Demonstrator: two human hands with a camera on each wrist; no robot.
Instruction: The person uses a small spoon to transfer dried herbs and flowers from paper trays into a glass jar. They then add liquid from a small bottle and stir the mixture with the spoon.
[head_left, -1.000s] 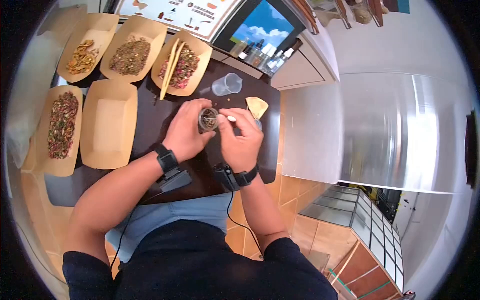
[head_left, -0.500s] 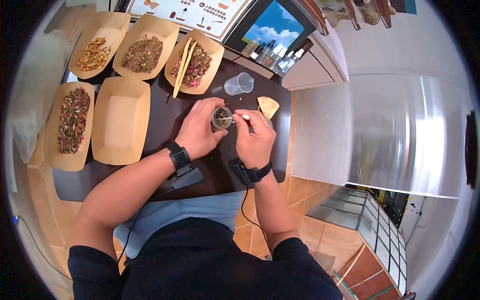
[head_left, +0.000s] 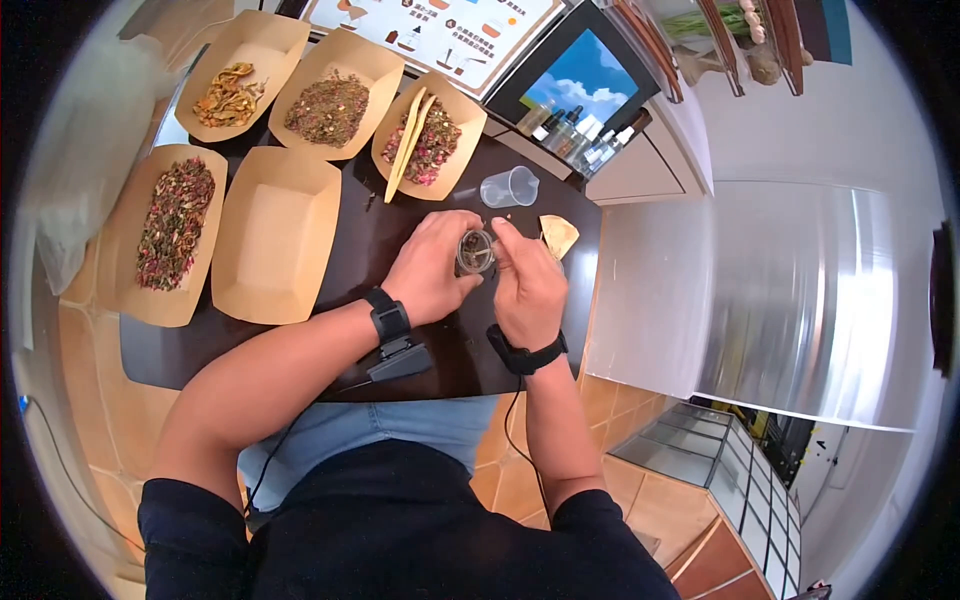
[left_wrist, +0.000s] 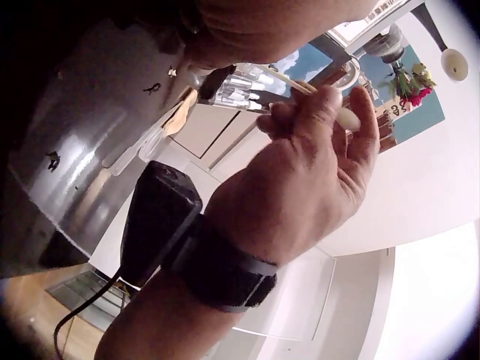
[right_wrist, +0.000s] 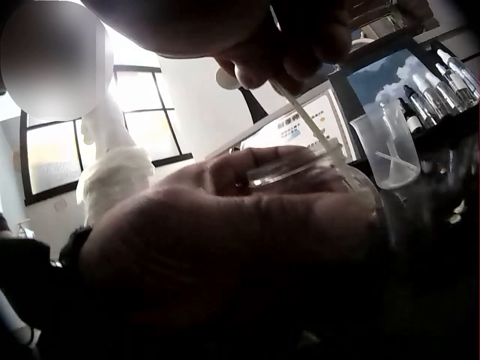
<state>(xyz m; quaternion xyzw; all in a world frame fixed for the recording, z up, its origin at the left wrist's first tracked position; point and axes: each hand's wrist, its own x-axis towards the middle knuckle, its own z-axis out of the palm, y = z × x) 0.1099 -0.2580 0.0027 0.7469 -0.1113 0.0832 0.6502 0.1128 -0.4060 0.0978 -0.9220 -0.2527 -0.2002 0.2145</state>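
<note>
One glass jar [head_left: 474,271] is held at the dark table [head_left: 460,350], near the clear measuring cup [head_left: 509,188], its side wrapped by the curled fingers of the left hand [head_left: 432,265]. By the right hand [head_left: 532,290] a thin stick [right_wrist: 306,118] is pinched: mostly covered in the head view, its shaft is seen at the jar's mouth in the right wrist view, and its pale rounded end is shown between thumb and fingers in the left wrist view. Dark bits [head_left: 472,252] inside the jar and five paper trays [head_left: 272,240] are shown by the head view alone; red flowers [left_wrist: 412,96] are caught only by the left wrist camera.
</note>
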